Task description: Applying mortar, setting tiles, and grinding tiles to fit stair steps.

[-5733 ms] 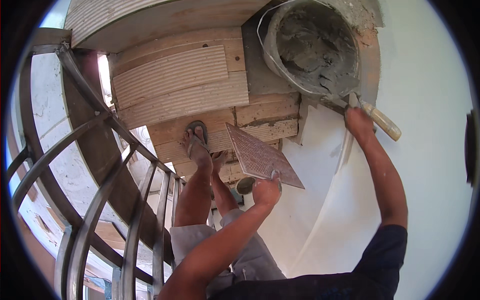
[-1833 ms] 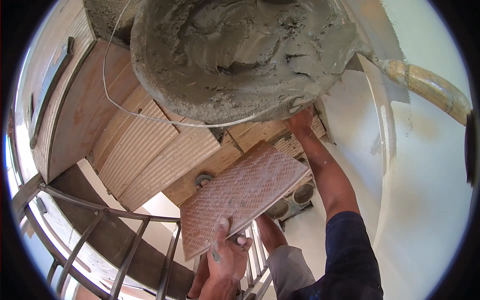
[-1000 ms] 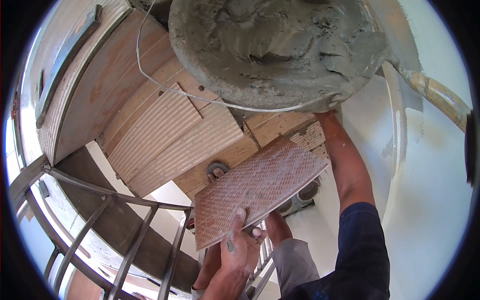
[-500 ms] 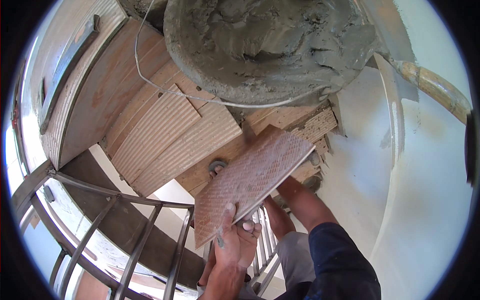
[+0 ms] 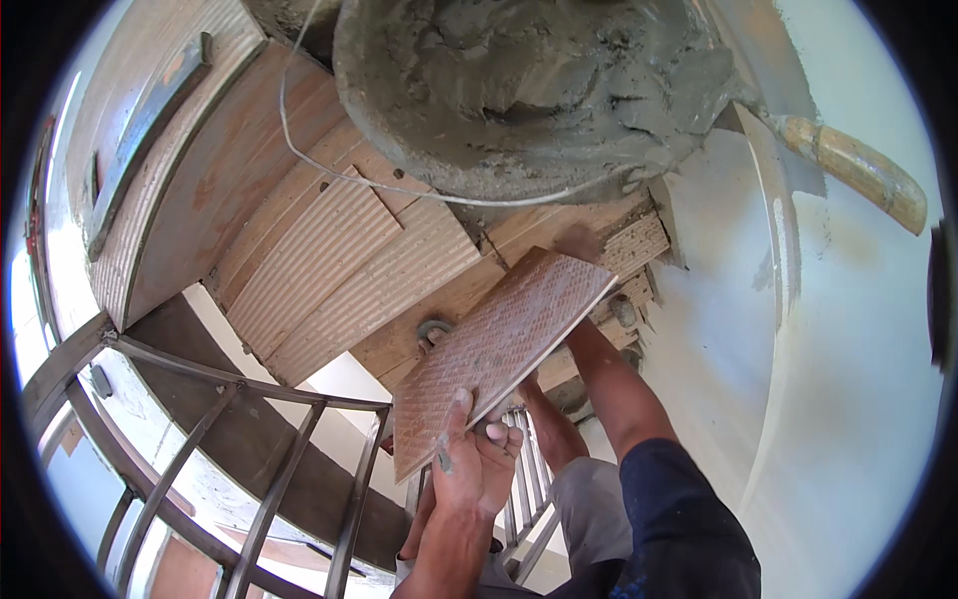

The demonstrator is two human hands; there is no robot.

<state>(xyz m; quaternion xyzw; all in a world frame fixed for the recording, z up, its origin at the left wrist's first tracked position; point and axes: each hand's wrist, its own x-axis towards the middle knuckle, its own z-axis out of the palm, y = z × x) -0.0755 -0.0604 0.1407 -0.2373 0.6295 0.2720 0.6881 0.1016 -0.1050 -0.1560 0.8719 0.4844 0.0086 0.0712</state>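
A reddish-brown rectangular tile (image 5: 509, 339), its textured face up and its pale edge to the right, is held tilted in front of me. My left hand (image 5: 477, 464) is closed on its near edge, thumb on the textured face and fingers curled underneath. Grey smears mark this hand. My right forearm passes behind the tile. Only a blurred patch of my right hand (image 5: 577, 242) shows past the tile's far edge, so its fingers cannot be read.
A large tub (image 5: 364, 130) of wet grey mortar stands ahead, with a pale cord (image 5: 399, 187) along its rim. Ridged tiles (image 5: 319, 240) lie on the left. A metal railing (image 5: 279, 469) runs lower left. A wooden handle (image 5: 858, 175) juts out at the right by the wall (image 5: 718, 299).
The tile has shifted slightly and still rests in my left hand. My right forearm has moved forward, and a blurred part of the hand now shows beyond the tile.
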